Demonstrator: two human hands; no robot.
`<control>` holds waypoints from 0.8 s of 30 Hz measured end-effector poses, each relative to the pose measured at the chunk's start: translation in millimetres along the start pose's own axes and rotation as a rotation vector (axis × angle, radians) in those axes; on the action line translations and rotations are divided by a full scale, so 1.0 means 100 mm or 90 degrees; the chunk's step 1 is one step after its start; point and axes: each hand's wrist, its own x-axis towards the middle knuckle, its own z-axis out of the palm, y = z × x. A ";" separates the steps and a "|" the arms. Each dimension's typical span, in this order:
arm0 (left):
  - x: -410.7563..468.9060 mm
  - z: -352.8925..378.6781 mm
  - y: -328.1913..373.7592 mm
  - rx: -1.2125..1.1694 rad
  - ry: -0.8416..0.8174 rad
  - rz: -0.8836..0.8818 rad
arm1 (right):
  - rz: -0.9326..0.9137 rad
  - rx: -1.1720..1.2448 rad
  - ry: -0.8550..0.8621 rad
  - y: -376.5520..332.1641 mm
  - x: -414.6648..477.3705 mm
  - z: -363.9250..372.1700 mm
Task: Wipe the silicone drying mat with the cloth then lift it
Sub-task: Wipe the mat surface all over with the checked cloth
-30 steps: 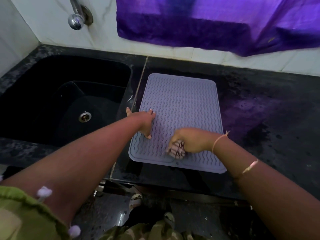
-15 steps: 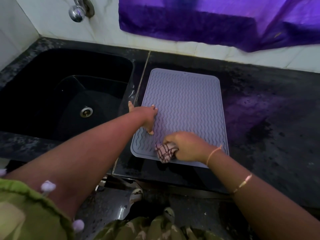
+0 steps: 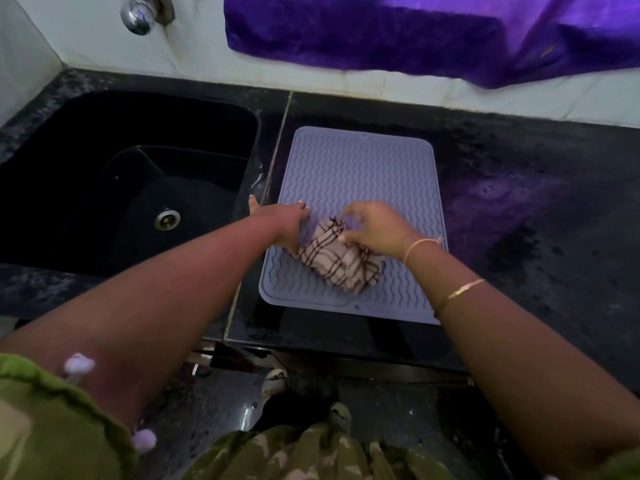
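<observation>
Nearest the camera, two bare forearms reach out from green clothing across the front edge of the dark stone tabletop (image 3: 536,220). The silicone drying mat (image 3: 363,174) lies flat on it just right of the sink, its long sides running away from the person. On the mat's near half sits the cloth (image 3: 341,265), a pale checked rag bunched loosely. The right hand (image 3: 375,226), with a thread and a thin bangle (image 3: 464,289) on that arm, rests its heel on the cloth with its fingers arched over the far fold. It is blurred, so I cannot tell whether it pinches the rag or only covers it. The left hand (image 3: 285,225) lies spread and flat on the mat's left edge, pinning it, with the thumb out toward the seam beside the sink. The mat looks thin, light and floppy. It would likely cling to the stone and sag if raised by one corner, so the near edge or two corners seem the better hold, once the cloth is off it. Its wavy ribs and raised rim might hold water, which would make tipping it toward the sink sensible. In the black basin of the sink (image 3: 104,188) only the metal drain (image 3: 168,219) can be made out. Beyond, a chrome tap (image 3: 138,12) juts from the white tiled wall and a purple fabric (image 3: 415,29) hangs above the mat.
</observation>
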 end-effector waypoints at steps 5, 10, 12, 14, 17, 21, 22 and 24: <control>-0.01 -0.02 -0.01 0.018 0.000 0.001 | 0.000 -0.063 0.102 -0.08 -0.13 0.29; -0.03 -0.04 0.02 0.031 -0.004 -0.002 | -0.093 -0.284 0.087 -0.10 -0.27 0.71; -0.04 -0.06 0.03 0.038 -0.016 -0.005 | -0.173 -0.309 0.055 -0.05 -0.36 0.69; -0.04 -0.07 0.04 0.052 -0.027 -0.002 | -0.247 -0.326 0.002 0.03 -0.48 0.64; -0.05 -0.07 0.03 0.085 -0.035 0.005 | -0.318 -0.354 -0.083 0.16 -0.58 0.50; -0.05 -0.08 0.04 0.128 -0.041 0.011 | -0.370 -0.458 -0.118 0.25 -0.57 0.28; -0.04 -0.08 0.04 0.142 -0.043 0.014 | -0.372 -0.472 -0.126 0.27 -0.57 0.23; -0.04 -0.09 0.05 0.161 -0.046 0.017 | -0.357 -0.488 -0.145 0.34 -0.54 0.11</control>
